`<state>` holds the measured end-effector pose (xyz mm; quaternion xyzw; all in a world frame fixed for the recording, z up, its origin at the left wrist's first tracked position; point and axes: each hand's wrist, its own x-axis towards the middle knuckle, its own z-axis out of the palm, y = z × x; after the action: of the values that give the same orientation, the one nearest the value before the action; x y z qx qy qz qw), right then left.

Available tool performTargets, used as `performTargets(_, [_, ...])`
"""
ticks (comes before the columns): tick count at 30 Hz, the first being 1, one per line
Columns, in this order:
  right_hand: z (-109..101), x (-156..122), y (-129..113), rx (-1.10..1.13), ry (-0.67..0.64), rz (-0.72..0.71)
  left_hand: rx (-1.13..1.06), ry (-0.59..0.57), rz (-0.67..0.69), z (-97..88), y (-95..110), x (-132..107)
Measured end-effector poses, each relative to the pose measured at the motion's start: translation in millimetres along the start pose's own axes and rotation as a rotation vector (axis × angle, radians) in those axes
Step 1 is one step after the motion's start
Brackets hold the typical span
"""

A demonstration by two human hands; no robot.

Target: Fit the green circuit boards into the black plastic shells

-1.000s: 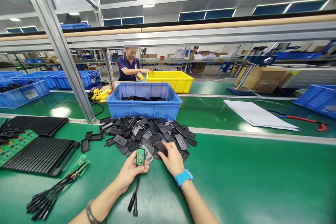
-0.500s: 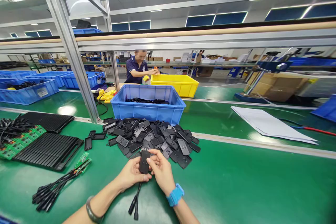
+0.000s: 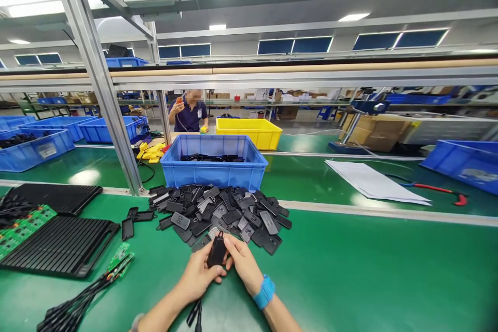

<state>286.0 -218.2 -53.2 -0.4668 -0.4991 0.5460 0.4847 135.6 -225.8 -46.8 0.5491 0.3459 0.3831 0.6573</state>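
A small black plastic case [image 3: 217,252] with a loop at its top end is held upright between both hands. My left hand [image 3: 200,273] is closed around its left side and lower end, thumb across the bottom. With fingers and thumb, my right hand [image 3: 241,262] grips its upper right edge. Two short black cables [image 3: 195,315] with plug ends hang below the left hand. Just beyond the hands lies a heap of black plastic case halves [image 3: 233,212]. Green circuit boards with black cables [image 3: 119,262] rest in a bundle to the left.
Behind the heap stands a blue bin [image 3: 213,173] with black parts inside. Further back are a yellow bin [image 3: 249,135] and a co-worker [image 3: 190,114]. Ribbed black trays [image 3: 58,244] lie left, near a metal post [image 3: 105,83]. White papers [image 3: 375,181] lie right.
The case has been turned in my hands, so its loop now shows at the top. My view has tilted up and shifted slightly right. The co-worker has raised a hand holding something orange.
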Motion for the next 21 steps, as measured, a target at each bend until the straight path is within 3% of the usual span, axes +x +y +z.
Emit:
performTargets(11, [1,1,11,-0.021,0.003,0.035,0.12,-0.075,-0.009,-6.4,-12,2])
performTargets(14, [9,-1,12,-0.099,0.087,0.007,0.094,-0.04,-0.037,-8.6,-24,2])
performTargets(17, [18,-8,8,-0.151,0.196,-0.046,0.009,0.067,-0.071,-12.5,-34,1])
performTargets(18, [21,-10,7,-0.208,0.239,-0.097,-0.019,0.133,-0.061,-14.6,-36,1])
performTargets(21, [25,-15,4,-0.68,0.23,-0.313,-0.026,0.215,-0.062,-21.7,-40,2])
